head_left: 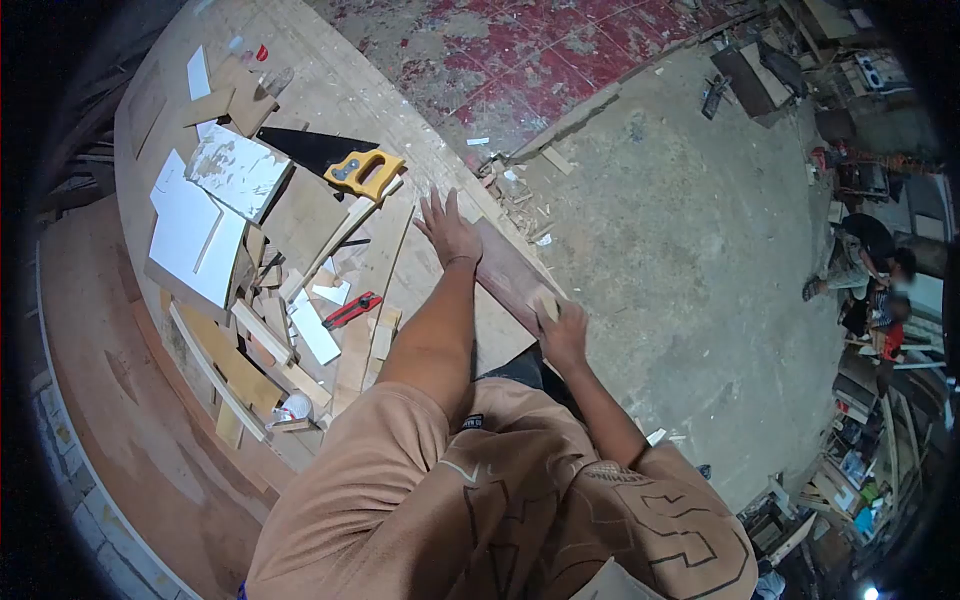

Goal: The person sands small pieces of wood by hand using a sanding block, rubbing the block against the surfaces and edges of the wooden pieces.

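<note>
Big plywood workbench (330, 95) fills the left and far side, concrete floor (690, 250) to the right with a red-stained patch far off. A second person (865, 265) crouches at the far right edge by cluttered shelves, well apart. On the bench: stack of white boards (195, 235) at left, a paint-flecked white panel (238, 170) leaning over them, a handsaw (335, 160) with black blade and yellow handle just far of centre, loose wood offcuts (265, 340) heaped on the near left, a red utility knife (351, 310) lying among them. Nothing sits between the hands and the plank.

Dark brown plank (505, 275) lies on the bench's right edge, running from far to near. Left hand (447, 230) is flat, fingers spread, palm pressed down on the bench just left of the plank's far end, touching or nearly so. Right hand (563, 335) is curled around a small pale wood block (543, 303), gripping it against the plank's near end. The block sits on the plank's top face, partly hidden by the fingers.
</note>
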The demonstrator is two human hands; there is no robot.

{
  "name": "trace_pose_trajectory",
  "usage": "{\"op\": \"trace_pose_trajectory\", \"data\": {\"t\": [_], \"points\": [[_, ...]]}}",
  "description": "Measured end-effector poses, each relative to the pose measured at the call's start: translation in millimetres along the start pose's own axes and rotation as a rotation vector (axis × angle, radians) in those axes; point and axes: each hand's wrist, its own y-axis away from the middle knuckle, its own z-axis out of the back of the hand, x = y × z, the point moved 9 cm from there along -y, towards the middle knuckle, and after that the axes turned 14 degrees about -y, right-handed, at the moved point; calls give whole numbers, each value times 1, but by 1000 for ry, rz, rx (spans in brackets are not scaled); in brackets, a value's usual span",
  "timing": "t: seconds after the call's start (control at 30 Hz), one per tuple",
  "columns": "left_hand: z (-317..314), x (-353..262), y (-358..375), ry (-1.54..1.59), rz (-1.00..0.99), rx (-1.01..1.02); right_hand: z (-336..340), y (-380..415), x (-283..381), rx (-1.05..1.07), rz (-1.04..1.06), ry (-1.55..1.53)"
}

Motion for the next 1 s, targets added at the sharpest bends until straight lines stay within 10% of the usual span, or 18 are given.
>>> {"op": "trace_pose_trajectory", "data": {"t": [0.33, 0.7, 1.0], "points": [[-1, -1, 1, -8, -6, 7, -54, -80, 12, -83, -176, -214], [-1, -1, 0, -6, -9, 9, -2, 1, 0, 64, -8, 9], [2, -1, -1, 26, -2, -26, -25, -94, 49, 6, 115, 5]]}}
